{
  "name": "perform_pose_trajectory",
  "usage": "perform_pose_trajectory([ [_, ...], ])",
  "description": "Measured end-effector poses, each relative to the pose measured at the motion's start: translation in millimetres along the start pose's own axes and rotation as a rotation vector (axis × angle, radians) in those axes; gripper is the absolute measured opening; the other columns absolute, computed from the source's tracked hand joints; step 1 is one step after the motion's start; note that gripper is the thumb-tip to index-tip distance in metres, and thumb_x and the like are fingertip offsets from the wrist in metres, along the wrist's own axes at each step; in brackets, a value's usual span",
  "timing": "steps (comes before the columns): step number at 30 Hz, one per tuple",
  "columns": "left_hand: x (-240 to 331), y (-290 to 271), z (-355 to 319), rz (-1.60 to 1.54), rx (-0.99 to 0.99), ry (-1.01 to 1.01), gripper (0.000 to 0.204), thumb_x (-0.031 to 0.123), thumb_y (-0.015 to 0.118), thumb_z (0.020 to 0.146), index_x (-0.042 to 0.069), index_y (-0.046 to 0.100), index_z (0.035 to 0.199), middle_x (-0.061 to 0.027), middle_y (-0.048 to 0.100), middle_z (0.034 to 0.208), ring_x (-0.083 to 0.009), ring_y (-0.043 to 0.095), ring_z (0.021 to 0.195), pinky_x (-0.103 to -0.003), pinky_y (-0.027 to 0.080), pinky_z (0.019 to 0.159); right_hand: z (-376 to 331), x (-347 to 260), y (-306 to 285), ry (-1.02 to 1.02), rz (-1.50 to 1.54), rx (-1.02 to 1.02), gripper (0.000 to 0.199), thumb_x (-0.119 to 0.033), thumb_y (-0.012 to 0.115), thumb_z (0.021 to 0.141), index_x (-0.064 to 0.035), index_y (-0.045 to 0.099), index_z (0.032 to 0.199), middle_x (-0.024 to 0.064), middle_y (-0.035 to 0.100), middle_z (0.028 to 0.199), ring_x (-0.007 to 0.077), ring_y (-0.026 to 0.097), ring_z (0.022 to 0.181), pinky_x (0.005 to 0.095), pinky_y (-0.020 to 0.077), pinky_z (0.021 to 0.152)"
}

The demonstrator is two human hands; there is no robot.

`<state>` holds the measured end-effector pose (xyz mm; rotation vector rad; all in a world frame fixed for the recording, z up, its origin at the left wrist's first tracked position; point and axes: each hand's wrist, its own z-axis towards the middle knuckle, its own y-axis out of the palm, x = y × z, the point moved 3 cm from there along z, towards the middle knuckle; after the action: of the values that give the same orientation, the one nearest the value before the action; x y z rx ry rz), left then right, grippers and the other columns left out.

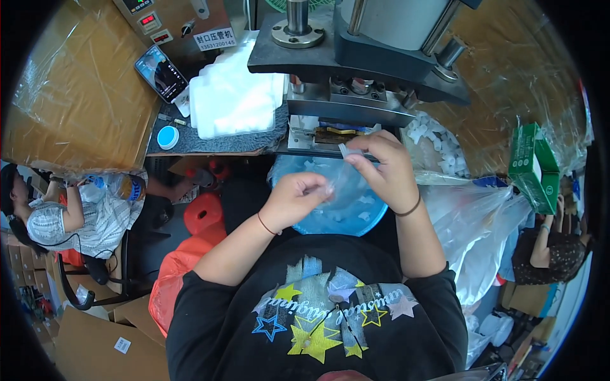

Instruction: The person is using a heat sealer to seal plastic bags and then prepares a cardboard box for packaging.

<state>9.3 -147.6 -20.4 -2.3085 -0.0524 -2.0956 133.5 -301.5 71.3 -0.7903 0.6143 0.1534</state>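
Sitting at a cluttered bench (pixel 216 145) w/ a press machine (pixel 362 57), left hand (pixel 293 198) & right hand (pixel 381 166) both pinch a thin, see-through plastic bag (pixel 340 181) over a blue bowl (pixel 346 213) in the lap.

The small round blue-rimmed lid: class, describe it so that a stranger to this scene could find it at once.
Start at the big press machine at the top. Left of it a grey mat carries a stack of white bags. The round lid lies at the mat's left end, below a phone: the only round, blue-rimmed thing there.
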Motion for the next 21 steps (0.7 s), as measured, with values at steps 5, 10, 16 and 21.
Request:
perform_pose_trajectory([
  [5, -3, 32, -5, -0.367, -0.252, -0.159, 0.028, 0.024, 0.061, 0.101, -0.002, 0.067, 0.11, -0.0102, 0.073, 0.096, -0.0173, 0.07, 0.084, -0.029, 0.055, 0.079, -23, 11, -21, 0.058, 0.015, -0.265, 0.014, -0.014, 0.064, 0.092, -0.0004, 0.065, 0.089, 0.0121, 0.065, 0.085, 0.0266, 0.062, 0.081, 0.0361, 0.0495, 0.073],
  [10, -15, 43, 2, -0.332, -0.223, -0.176, 0.028, 0.025, 0.061, 0.101, -0.001, 0.067, 0.108, -0.0103, 0.073, 0.096, -0.0169, 0.07, 0.085, -0.029, 0.055, 0.08, -27, 17, -33, 0.297, 0.004, -0.089, 0.011, -0.011, 0.065, 0.092, -0.0002, 0.067, 0.091, 0.0105, 0.066, 0.083, 0.0207, 0.062, 0.074, 0.0309, 0.049, 0.068],
  [16, -16, 43, 6, -0.343, -0.238, -0.18, 0.026, 0.024, 0.061, 0.101, 0.0, 0.067, 0.107, -0.0107, 0.072, 0.098, -0.0173, 0.07, 0.087, -0.03, 0.056, 0.081, -23, 19, -28, 0.129, -0.058, -0.167, 0.016, -0.015, 0.064, 0.093, -0.0012, 0.066, 0.085, 0.0104, 0.067, 0.083, 0.026, 0.062, 0.076, 0.0361, 0.049, 0.071],
  [21, -20, 50, 3, -0.474, -0.331, -0.283, 0.024, 0.021, 0.06, 0.101, 0.001, 0.065, 0.113, -0.0119, 0.072, 0.103, -0.0192, 0.071, 0.089, -0.03, 0.056, 0.081, -28, 27, -33, 0.144, 0.015, -0.384, 0.017, -0.017, 0.058, 0.096, -0.0027, 0.067, 0.095, 0.0135, 0.068, 0.092, 0.0329, 0.063, 0.087, 0.0407, 0.0499, 0.08],
])
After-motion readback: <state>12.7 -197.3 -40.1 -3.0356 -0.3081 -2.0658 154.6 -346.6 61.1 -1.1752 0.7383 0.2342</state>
